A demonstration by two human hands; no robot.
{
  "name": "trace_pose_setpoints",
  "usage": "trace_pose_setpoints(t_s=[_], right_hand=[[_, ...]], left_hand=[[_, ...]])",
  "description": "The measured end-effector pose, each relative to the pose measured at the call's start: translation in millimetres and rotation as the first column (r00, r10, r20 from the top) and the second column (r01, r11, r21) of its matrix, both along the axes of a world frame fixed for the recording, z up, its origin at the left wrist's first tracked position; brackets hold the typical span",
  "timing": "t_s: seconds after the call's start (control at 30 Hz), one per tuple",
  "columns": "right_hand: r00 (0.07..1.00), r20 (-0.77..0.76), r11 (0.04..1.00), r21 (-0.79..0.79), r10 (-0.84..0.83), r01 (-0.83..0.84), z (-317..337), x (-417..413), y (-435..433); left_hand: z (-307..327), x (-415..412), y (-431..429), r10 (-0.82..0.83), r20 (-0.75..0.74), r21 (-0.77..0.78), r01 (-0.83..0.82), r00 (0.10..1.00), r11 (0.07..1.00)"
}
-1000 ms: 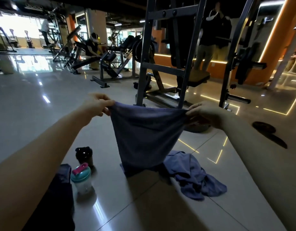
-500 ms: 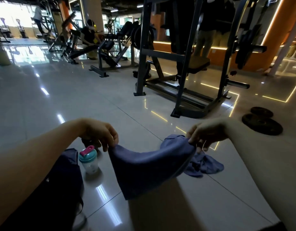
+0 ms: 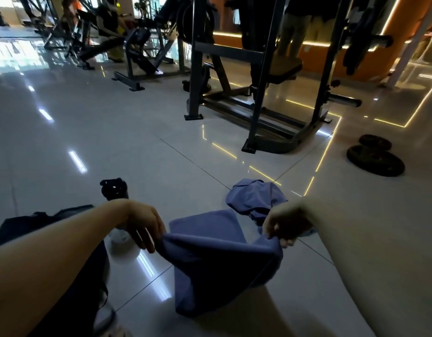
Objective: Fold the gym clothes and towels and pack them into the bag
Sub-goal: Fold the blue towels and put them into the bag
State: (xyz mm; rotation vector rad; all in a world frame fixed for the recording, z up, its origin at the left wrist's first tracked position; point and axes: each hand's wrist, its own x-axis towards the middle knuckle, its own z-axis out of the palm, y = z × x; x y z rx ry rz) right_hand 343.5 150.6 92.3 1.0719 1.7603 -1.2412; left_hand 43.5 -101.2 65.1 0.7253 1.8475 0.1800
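Fingers (image 3: 146, 240), head view: those of the left hand (image 3: 144, 224) are curled downward and pinch the left upper corner of the blue towel (image 3: 217, 263).

Right hand (image 3: 285, 224): fingers bent, thumb and fingertips (image 3: 286, 243) nipped on the towel's right upper corner.

Blue towel: slung low between the two hands, middle sagging, lower end reaching the tiled floor (image 3: 112, 132); another layer of it shows behind the held edge.

Crumpled blue garment (image 3: 256, 198): loose heap on the floor just beyond the towel, partly behind the right hand.

Dark bag (image 3: 83, 288): on the floor at lower left, beneath the left forearm; whether it stands open cannot be told.

Black bottle (image 3: 114, 188): upright beyond the left wrist.

Clear shaker bottle (image 3: 123, 239): beside the bag, largely hidden by the left hand.

Weight plates (image 3: 375, 160): two, flat on the floor, far right.

Steel rack frame (image 3: 258, 98): standing well beyond the towel.
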Motion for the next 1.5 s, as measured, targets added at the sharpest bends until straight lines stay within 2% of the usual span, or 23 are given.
trace_pose_setpoints(t_s=[0.07,0.2,0.3,0.43,0.6,0.77,0.93,1.03,1.13,1.27,1.4,1.5], right_hand=[[0.999,-0.039,0.996,0.082,-0.021,0.024,-14,-6,5],[0.959,-0.278,0.944,0.301,-0.05,0.137,-38,-28,21],[0.929,-0.37,0.903,0.388,-0.031,0.185,-59,-55,32],[0.918,-0.393,0.833,0.523,0.049,0.18,-108,-92,52],[0.912,-0.38,0.718,0.678,0.155,0.161,-171,-122,75],[0.907,-0.406,0.702,0.678,0.109,0.219,-222,-144,96],[0.908,-0.409,0.703,0.674,0.097,0.229,-252,-170,113],[0.889,-0.453,0.74,0.619,0.063,0.262,-267,-184,118],[0.906,-0.406,0.752,0.633,0.118,0.186,-283,-187,117],[0.925,-0.355,0.688,0.705,0.136,0.169,-290,-195,120],[0.947,-0.251,0.642,0.764,0.201,0.066,-290,-201,122],[0.948,-0.196,0.692,0.721,0.252,-0.035,-292,-196,118]], left_hand=[[-22,0,2,0.06,0.022,0.004,-0.06,0.998,0.998],[-59,-9,16,0.223,-0.038,0.08,-0.22,0.974,0.972],[-79,-19,32,0.352,-0.065,0.15,-0.34,0.934,0.928],[-112,-42,49,0.501,-0.057,0.242,-0.475,0.863,0.846],[-170,-72,70,0.593,-0.104,0.341,-0.532,0.798,0.775],[-224,-81,88,0.632,-0.114,0.437,-0.532,0.767,0.725],[-263,-93,99,0.729,-0.116,0.53,-0.579,0.675,0.62],[-273,-98,109,0.794,-0.087,0.549,-0.636,0.602,0.542],[-278,-100,113,0.778,-0.129,0.55,-0.609,0.614,0.572],[-279,-106,121,0.724,-0.217,0.548,-0.532,0.655,0.646],[-278,-105,131,0.574,-0.386,0.487,-0.369,0.722,0.792],[-277,-105,132,0.478,-0.49,0.415,-0.287,0.729,0.863]])
